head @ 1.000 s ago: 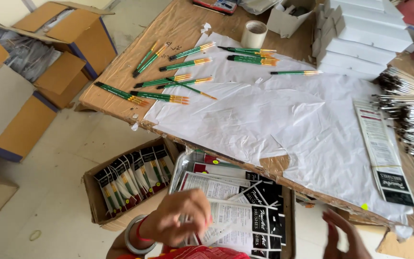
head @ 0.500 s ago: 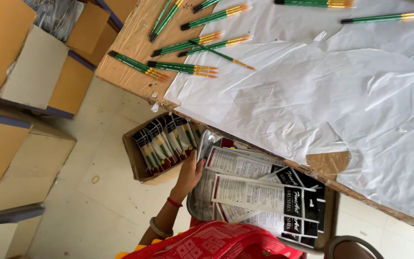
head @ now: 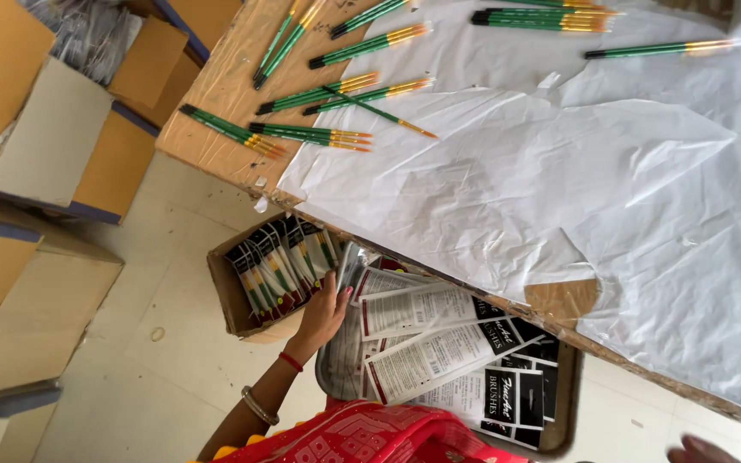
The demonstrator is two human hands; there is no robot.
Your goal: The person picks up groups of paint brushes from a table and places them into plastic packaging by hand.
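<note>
At the far left of the frame, stacked cardboard cartons [head: 40,171] are seen on the pale floor, some with flaps standing open. Right of them, at lower centre-left, a small open cardboard box [head: 235,296] is packed with upright sleeves of packaged brushes [head: 280,257]. Just beside it, the left hand [head: 323,315] is stretched down from a bangled wrist, its fingers loosely spread and laid on the left edge of the stack of printed brush sleeves [head: 439,339]; whether a sleeve is actually pinched cannot be told. Those sleeves are heaped in a grey metal tray [head: 559,433] at lower centre, partly tucked under the table edge. Above, across the upper middle, loose green-handled brushes [head: 310,133] are scattered on the brown table [head: 216,103], some close to its near edge, and a crumpled white plastic sheet [head: 559,189] is spread over the table to the right. At the lower right corner only a sliver of the right hand [head: 701,447] is shown, so its state cannot be judged. The slick, overlapping sleeves could probably be dragged off the heap if one is drawn out sideways, and the brushes near the edge could be rolled off should the table be bumped.
</note>
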